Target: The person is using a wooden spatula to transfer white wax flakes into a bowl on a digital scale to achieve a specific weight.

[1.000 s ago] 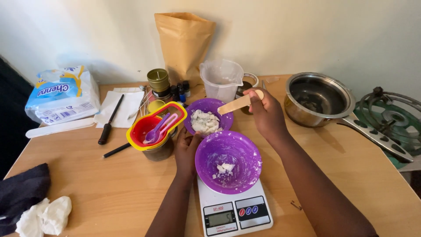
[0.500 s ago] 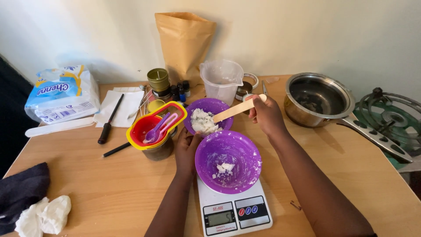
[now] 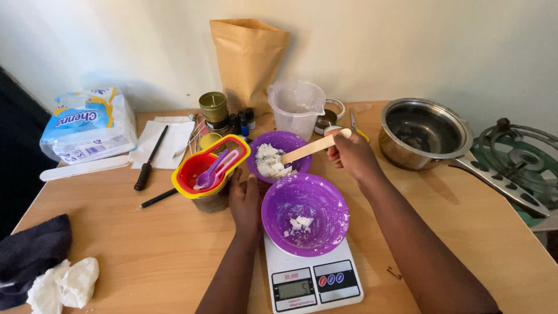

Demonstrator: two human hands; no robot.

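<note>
Landmark: the white digital kitchen scale (image 3: 313, 278) at the near edge of your wooden table (image 3: 145, 244).
Front bowl: a purple plastic bowl (image 3: 305, 214) sits on the scale's platform, with a few white lumps on its floor and white smears up its wall.
Back bowl: a second, smaller purple plastic bowl (image 3: 278, 156) stands just behind the scale and holds a mound of white crumbly paste.
Right hand: your right hand (image 3: 351, 156), behind and to the right of the scale, is closed around a flat pale wooden stick (image 3: 314, 147); the stick's far end rests in the paste of the back bowl.
Left hand: your left hand (image 3: 245, 199) lies just left of the scale, fingers curled against the rim of the front bowl; I cannot tell whether it truly grips the rim.
Left of the scale: nested red and yellow measuring cups (image 3: 210, 167) holding pink and purple spoons.
Behind the scale: a clear plastic jug (image 3: 296, 106) and a brown paper bag (image 3: 249, 55).
Right of the scale: a steel saucepan (image 3: 424, 132).
</note>
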